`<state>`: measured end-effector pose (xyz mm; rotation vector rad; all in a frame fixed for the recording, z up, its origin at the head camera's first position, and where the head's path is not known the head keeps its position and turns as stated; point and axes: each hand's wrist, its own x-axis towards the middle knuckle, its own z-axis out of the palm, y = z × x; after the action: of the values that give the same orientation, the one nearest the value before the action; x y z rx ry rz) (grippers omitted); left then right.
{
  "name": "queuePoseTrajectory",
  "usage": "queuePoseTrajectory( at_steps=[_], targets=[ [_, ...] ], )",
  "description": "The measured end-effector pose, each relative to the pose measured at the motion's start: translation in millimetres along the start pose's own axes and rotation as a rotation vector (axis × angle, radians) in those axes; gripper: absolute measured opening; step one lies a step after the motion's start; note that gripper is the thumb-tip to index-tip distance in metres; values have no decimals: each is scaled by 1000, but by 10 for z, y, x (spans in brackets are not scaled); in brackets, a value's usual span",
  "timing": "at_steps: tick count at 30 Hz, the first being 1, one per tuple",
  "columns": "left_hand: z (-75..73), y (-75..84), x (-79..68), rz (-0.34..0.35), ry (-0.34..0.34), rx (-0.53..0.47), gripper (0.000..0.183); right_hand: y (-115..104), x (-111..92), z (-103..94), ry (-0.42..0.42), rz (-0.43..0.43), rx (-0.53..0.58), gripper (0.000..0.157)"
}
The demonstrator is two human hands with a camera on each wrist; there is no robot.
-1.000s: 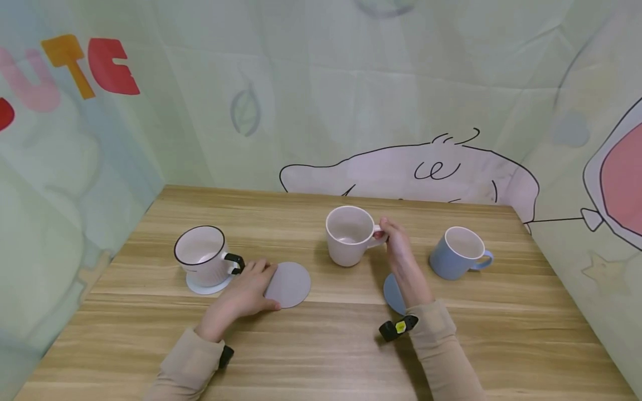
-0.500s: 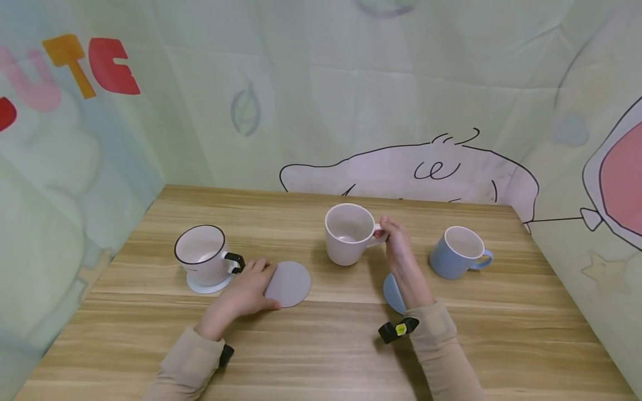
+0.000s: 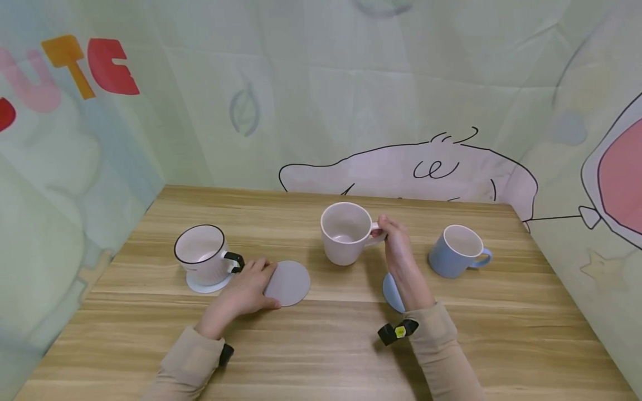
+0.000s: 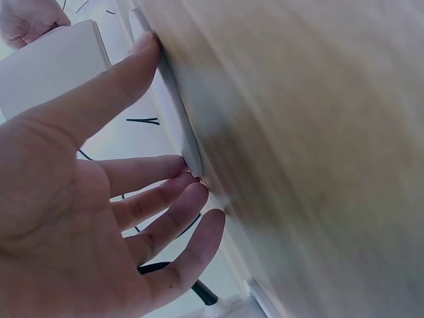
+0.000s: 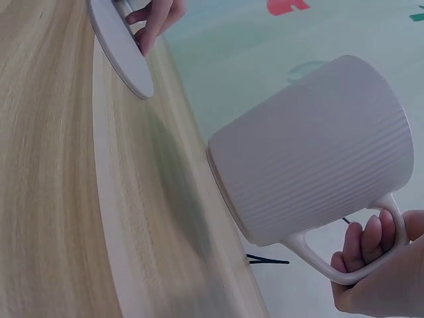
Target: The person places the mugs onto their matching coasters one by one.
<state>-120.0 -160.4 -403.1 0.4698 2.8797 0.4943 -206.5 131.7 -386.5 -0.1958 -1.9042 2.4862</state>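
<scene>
Three mugs and three round coasters share the counter's scene with two hands. The pale mug is near the middle of the frame, its base appearing raised off the counter; it is ceramic-looking, tapers toward the base, and carries fine ribbing, plain in the right wrist view. The right hand grasps its looped handle, fingers curled through the loop. Left of centre, the left hand grips the rim of the gray coaster, a thin, flat, matte disc, between thumb and fingertips.

At the left, the black-rimmed mug stands upright on the pale blue coaster; its white body is fluted low down, and its handle is black and angular. Right of centre, the blue coaster lies partly hidden under the right forearm. Farther right, the blue mug stands directly on the counter, smooth-sided, with a pale interior and rounded handle.

The counter has streaky wood grain. Two beige cloth sleeves enter from the bottom. Creased pale green fabric fills the upper frame, printed with coloured letters upper left and black-line drawings at the right.
</scene>
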Motion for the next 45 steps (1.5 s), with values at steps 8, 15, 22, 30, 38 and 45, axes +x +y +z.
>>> queuePoseTrajectory(
  at_steps=[8, 15, 22, 30, 38, 45],
  targets=[
    [2, -4, 0, 6, 0, 2, 80, 0, -37, 34, -20, -10, -24, 43],
    [5, -17, 5, 8, 2, 13, 81, -11, -79, 54, -35, -13, -10, 46],
    [1, -15, 17, -9, 0, 15, 81, -39, -123, 55, -64, -4, -21, 46],
    [15, -20, 22, -9, 4, 12, 81, -37, -189, 61, -67, 10, -27, 45],
    [16, -28, 23, -5, 7, 16, 82, 6, -198, 92, -80, -4, -17, 45],
    [12, -24, 12, 3, 12, 9, 81, 26, -216, 124, -92, -15, -9, 47]
  ],
)
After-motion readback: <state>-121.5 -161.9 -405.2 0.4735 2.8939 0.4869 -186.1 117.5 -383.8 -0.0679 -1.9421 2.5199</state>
